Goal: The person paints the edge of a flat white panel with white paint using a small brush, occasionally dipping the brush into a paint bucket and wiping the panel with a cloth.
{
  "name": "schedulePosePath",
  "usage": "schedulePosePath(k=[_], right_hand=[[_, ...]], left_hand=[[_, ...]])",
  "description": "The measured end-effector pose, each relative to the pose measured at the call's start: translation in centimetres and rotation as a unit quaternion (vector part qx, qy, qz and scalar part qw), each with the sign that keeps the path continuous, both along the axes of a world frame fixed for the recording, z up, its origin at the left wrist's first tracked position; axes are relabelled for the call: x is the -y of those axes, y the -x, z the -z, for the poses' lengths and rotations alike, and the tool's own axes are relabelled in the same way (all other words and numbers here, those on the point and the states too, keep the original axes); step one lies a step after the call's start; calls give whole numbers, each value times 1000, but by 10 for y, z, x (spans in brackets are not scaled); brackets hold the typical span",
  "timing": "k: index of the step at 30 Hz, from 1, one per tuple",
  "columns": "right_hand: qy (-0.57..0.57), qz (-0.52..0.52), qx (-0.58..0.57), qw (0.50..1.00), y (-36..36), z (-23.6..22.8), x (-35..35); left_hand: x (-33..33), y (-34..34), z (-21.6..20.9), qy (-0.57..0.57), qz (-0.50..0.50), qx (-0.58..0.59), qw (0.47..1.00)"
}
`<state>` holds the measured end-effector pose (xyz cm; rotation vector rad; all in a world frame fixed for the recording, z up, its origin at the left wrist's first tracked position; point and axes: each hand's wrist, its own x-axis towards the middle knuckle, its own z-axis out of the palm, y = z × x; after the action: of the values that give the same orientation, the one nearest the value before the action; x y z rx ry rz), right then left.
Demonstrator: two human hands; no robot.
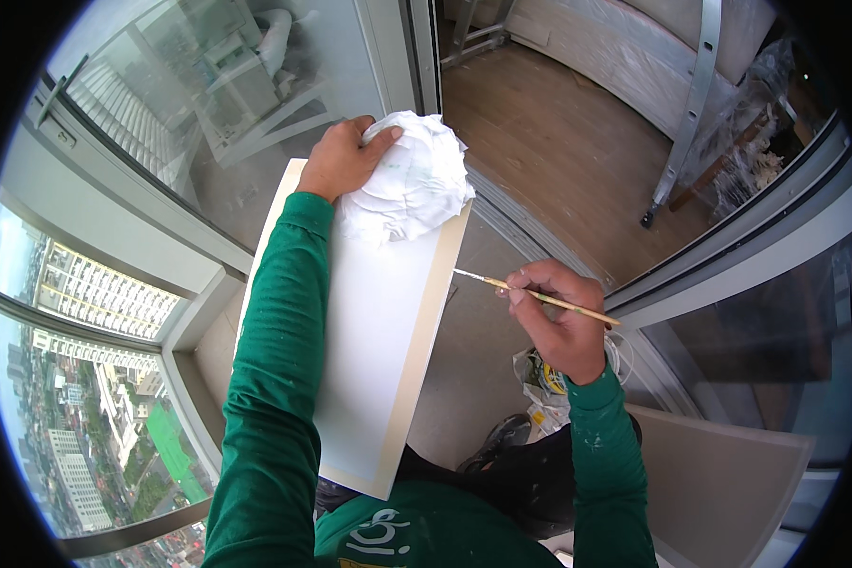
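Note:
A long white panel (374, 331) with cream strips along its long edges stands tilted in front of me, its near end by my lap. At its far end my left hand (343, 163) grips a crumpled white cloth (412, 175), the thumb over it and the cloth lying on the panel. My right hand (563, 312) pinches a thin paintbrush (568, 305) with a pale wooden handle. The brush tip, whitish, is at the panel's right edge; whether it touches I cannot tell. The fingers under the left hand's cloth are partly hidden.
Beside my right knee a plastic bag (544, 383) with containers sits on the floor. Another flat panel (729, 473) leans at the lower right. Glass sliding doors frame a room with a metal ladder (691, 114) and a plastic-wrapped couch (615, 57). Windows at left overlook a city.

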<state>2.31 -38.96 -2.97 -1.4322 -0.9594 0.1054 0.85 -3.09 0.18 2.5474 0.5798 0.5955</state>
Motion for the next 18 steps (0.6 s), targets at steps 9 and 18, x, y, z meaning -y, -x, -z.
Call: schedulePosePath(k=[9, 18], right_hand=[[57, -50, 25, 997, 0, -7, 7], [31, -33, -33, 998, 0, 0, 4]], left_hand=[[1, -1, -3, 14, 9, -20, 1000], [1, -1, 0, 1, 0, -12, 1000]])
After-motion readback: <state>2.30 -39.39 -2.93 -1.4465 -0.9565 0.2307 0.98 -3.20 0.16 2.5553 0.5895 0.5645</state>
